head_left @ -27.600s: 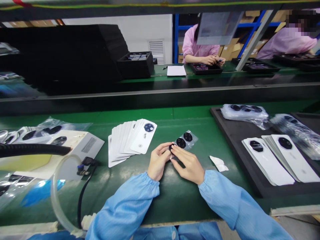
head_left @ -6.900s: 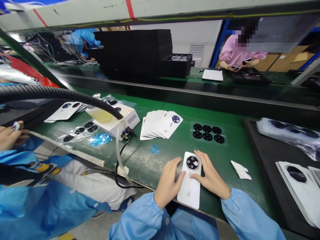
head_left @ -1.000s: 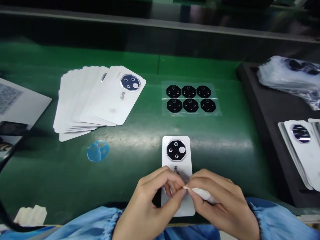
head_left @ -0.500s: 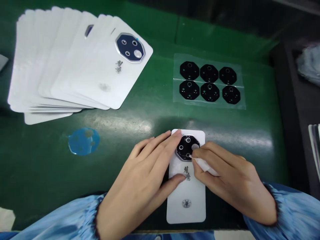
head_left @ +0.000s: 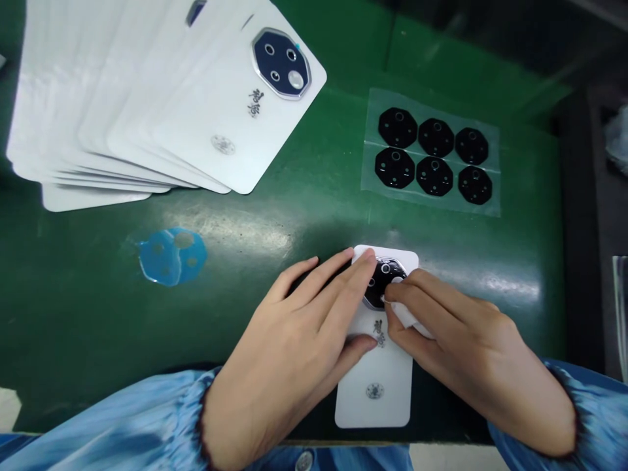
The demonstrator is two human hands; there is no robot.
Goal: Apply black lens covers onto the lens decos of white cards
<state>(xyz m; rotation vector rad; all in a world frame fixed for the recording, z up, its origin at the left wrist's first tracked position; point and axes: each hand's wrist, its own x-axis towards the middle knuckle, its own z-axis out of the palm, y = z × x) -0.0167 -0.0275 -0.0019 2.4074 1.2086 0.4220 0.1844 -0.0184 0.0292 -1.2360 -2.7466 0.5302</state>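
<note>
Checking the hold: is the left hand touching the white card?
Touching. The head view shows the left hand lying on the white card, fingertips at its top edge, thumb on its face.

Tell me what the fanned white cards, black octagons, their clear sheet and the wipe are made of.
The fanned white cards look like smooth, semi-gloss coated card or plastic. The black octagons look like glossy plastic or glass, with small highlights. Their clear sheet looks like shiny see-through plastic film. The white wipe in the right hand looks like soft cloth or paper: it bends.
</note>
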